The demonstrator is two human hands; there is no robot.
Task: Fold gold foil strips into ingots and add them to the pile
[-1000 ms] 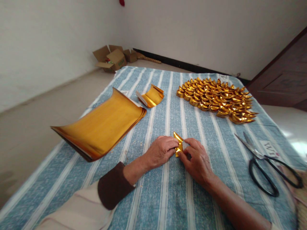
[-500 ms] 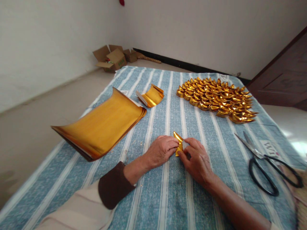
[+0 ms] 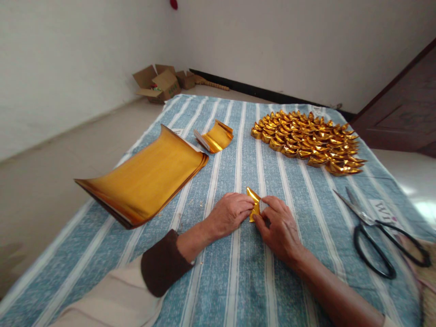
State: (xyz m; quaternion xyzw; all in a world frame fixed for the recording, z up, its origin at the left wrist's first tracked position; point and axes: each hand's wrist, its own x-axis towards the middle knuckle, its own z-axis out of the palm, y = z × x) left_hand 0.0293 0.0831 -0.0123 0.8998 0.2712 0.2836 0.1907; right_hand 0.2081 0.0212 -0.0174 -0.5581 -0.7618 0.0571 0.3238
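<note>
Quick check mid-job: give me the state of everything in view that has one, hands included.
Left hand: pinching the small gold foil piece.
Right hand: pinching it too.
Small gold foil piece: partly folded.
Stack of large gold foil sheets: edges curling.
Black-handled scissors: open.
Pile of folded gold ingots: finished.
Brown cardboard box: flaps open.

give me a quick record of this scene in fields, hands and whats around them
left hand: left hand pinching the small gold foil piece from its left
right hand: right hand gripping the same piece from its right
surface: blue striped cloth
left of hands: curled stack of gold sheets
beyond the stack: smaller curled gold sheets
far right: pile of folded gold ingots
right of hands: black-handled scissors, lying apart from both hands
far corner: open cardboard boxes on the floor
</note>
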